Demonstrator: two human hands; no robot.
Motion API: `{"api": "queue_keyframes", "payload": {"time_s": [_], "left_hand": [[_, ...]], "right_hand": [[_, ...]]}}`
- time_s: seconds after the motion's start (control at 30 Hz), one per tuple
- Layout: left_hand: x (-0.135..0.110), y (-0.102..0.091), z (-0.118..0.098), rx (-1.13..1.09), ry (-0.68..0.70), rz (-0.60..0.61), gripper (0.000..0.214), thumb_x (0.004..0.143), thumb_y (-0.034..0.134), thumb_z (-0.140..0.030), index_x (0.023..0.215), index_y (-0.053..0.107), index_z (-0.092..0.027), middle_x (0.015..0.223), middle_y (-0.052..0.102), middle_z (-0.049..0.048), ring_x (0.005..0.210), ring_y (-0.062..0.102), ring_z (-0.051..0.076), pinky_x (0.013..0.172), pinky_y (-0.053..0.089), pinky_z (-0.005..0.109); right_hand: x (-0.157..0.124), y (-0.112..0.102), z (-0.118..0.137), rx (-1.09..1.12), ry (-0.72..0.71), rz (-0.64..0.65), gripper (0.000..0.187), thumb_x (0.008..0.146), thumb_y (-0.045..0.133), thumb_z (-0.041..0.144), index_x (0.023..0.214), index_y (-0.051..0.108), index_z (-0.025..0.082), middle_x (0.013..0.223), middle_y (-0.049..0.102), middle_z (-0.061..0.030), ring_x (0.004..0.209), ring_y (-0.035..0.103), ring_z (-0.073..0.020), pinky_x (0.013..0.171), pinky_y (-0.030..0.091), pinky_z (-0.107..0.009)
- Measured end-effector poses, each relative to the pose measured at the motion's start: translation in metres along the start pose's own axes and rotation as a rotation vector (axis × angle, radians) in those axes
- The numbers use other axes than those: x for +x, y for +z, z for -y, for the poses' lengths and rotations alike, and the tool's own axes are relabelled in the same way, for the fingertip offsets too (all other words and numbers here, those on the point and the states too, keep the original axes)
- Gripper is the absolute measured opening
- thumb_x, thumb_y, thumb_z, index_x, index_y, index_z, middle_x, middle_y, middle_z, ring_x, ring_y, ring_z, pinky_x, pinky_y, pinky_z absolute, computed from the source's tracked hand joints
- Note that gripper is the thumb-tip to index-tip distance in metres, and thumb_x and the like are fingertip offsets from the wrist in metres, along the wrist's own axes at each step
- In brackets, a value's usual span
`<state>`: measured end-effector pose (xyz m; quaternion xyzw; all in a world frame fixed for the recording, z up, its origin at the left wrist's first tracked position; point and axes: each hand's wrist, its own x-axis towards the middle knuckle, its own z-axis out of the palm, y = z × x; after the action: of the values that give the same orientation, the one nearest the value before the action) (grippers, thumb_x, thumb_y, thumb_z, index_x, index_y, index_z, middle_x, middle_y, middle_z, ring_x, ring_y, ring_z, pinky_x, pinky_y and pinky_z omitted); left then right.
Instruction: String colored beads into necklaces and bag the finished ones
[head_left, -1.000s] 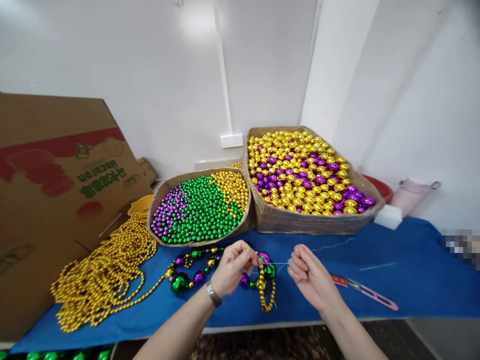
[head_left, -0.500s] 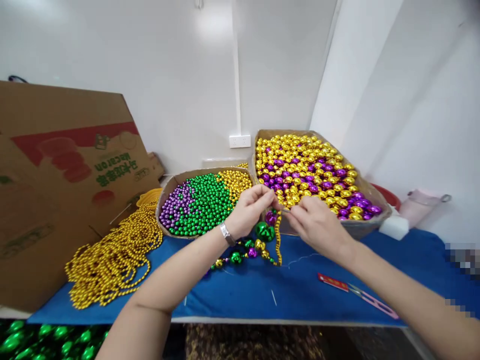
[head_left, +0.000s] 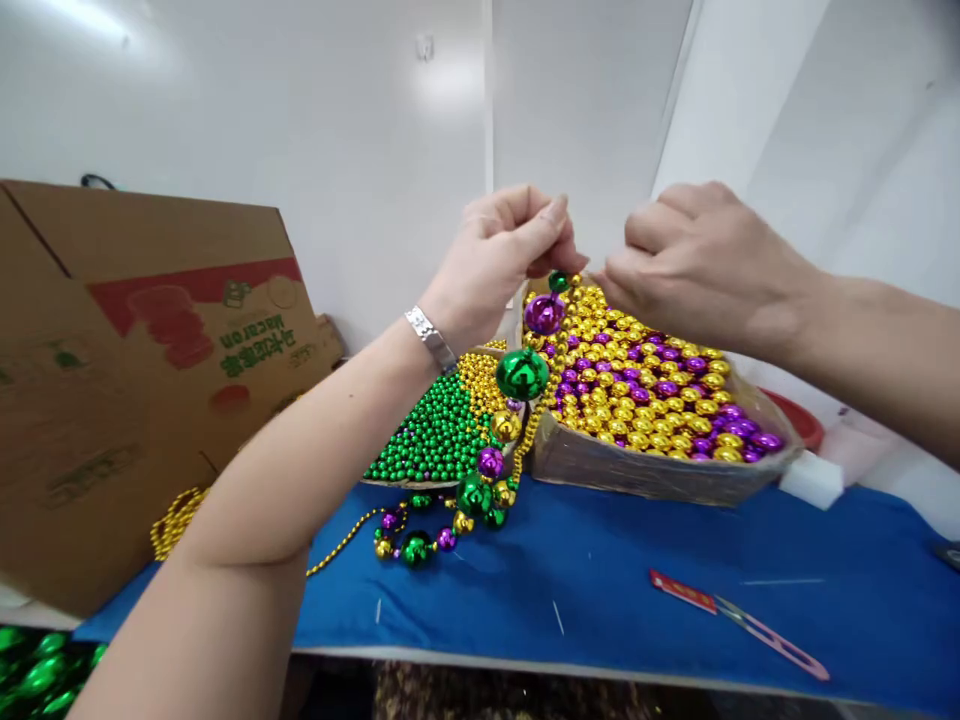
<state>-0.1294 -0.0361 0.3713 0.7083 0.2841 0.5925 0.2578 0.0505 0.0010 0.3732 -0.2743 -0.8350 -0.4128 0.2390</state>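
Note:
My left hand point(head_left: 499, 255) is raised high and pinches the top end of a bead strand point(head_left: 517, 375) of large green, purple and gold balls. The strand hangs down from my fingers, and its lower end lies coiled on the blue table cover point(head_left: 615, 570). My right hand point(head_left: 701, 265) is closed in a pinch just right of the left one, at the strand's top; what it grips is too fine to see. A watch point(head_left: 430, 338) sits on my left wrist.
A cardboard tray of gold and purple balls point(head_left: 645, 380) stands behind the hands, with a tray of small green and gold beads point(head_left: 442, 430) to its left. Gold bead strings point(head_left: 176, 515) lie beside a big cardboard box point(head_left: 135, 340). Pink scissors point(head_left: 750, 625) lie front right.
Both hands have risen from table level to well above the trays, lifting the strand's top end so that it now hangs. The view has tilted and shifted.

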Motion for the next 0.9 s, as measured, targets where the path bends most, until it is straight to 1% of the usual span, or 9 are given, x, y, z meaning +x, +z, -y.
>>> {"api": "queue_keyframes", "payload": {"time_s": [0.07,0.13,0.27,0.4,0.53,0.6,0.73,0.8,0.9], "left_hand": [[-0.001,-0.006,-0.008,-0.029,0.030,0.027,0.026,0.089,0.049,-0.017,0.063,0.048,-0.015,0.057,0.054,-0.0033,0.062,0.061,0.010,0.068,0.049,0.029],[-0.007,-0.013,-0.007,-0.063,0.061,0.057,0.029,0.089,0.045,-0.012,0.061,0.047,-0.017,0.055,0.053,-0.0032,0.060,0.059,0.010,0.068,0.049,0.030],[-0.030,-0.022,0.016,-0.079,0.026,0.086,0.023,0.086,0.052,-0.018,0.063,0.050,-0.016,0.057,0.055,-0.0022,0.060,0.059,0.011,0.067,0.048,0.031],[-0.058,-0.025,0.045,-0.004,-0.033,0.157,0.025,0.084,0.055,-0.034,0.067,0.050,-0.016,0.060,0.057,-0.0014,0.061,0.058,0.011,0.063,0.047,0.027],[-0.079,-0.019,0.057,0.255,0.028,0.260,0.022,0.088,0.046,-0.029,0.071,0.051,-0.016,0.064,0.058,0.0002,0.061,0.056,0.010,0.060,0.045,0.025],[-0.087,-0.013,0.060,0.475,0.132,0.332,0.020,0.089,0.043,-0.024,0.073,0.052,-0.016,0.065,0.057,0.0005,0.060,0.052,0.010,0.058,0.043,0.024],[-0.102,0.003,0.074,0.873,0.421,0.536,0.016,0.087,0.037,-0.015,0.078,0.051,-0.016,0.072,0.056,0.0045,0.068,0.049,0.015,0.061,0.043,0.026],[-0.107,0.010,0.083,1.021,0.544,0.638,0.013,0.083,0.038,-0.011,0.079,0.050,-0.015,0.075,0.055,0.0067,0.071,0.048,0.017,0.064,0.044,0.029],[-0.112,0.016,0.096,1.115,0.615,0.664,0.012,0.080,0.040,-0.008,0.080,0.049,-0.015,0.078,0.055,0.0076,0.073,0.046,0.019,0.066,0.045,0.030]], "right_hand": [[0.004,-0.006,0.000,-0.053,-0.039,0.016,0.048,0.090,0.032,0.035,0.059,0.058,0.009,0.074,0.057,-0.0027,0.086,0.047,-0.0153,0.064,0.024,-0.037],[0.005,-0.006,0.004,-0.111,-0.110,0.027,0.039,0.090,0.038,0.026,0.059,0.056,0.011,0.072,0.053,-0.0033,0.080,0.043,-0.0136,0.062,0.022,-0.035],[-0.008,0.010,0.024,-0.150,-0.265,0.063,0.034,0.089,0.034,0.009,0.062,0.055,0.013,0.067,0.049,-0.0037,0.068,0.035,-0.0117,0.057,0.018,-0.033],[-0.029,0.033,0.042,-0.076,-0.336,0.047,0.032,0.090,0.038,0.012,0.062,0.052,0.016,0.065,0.048,-0.0035,0.065,0.033,-0.0136,0.059,0.018,-0.033],[-0.046,0.046,0.051,0.024,-0.342,0.076,0.031,0.089,0.040,0.011,0.061,0.051,0.017,0.063,0.047,-0.0029,0.064,0.034,-0.0147,0.059,0.019,-0.032],[-0.053,0.048,0.054,0.255,-0.263,0.141,0.031,0.087,0.040,0.008,0.059,0.049,0.018,0.062,0.046,-0.0025,0.062,0.034,-0.0149,0.058,0.020,-0.032],[-0.070,0.050,0.067,0.845,0.122,0.258,0.029,0.079,0.050,0.015,0.052,0.040,0.020,0.058,0.038,0.0005,0.059,0.030,-0.0137,0.057,0.021,-0.031],[-0.082,0.050,0.080,0.943,0.256,0.285,0.031,0.079,0.049,0.020,0.051,0.038,0.020,0.056,0.037,0.0017,0.056,0.031,-0.0125,0.055,0.022,-0.030],[-0.104,0.050,0.109,1.054,0.420,0.321,0.033,0.089,0.034,0.025,0.057,0.039,0.020,0.054,0.040,0.0031,0.050,0.038,-0.0105,0.047,0.025,-0.025]]}}
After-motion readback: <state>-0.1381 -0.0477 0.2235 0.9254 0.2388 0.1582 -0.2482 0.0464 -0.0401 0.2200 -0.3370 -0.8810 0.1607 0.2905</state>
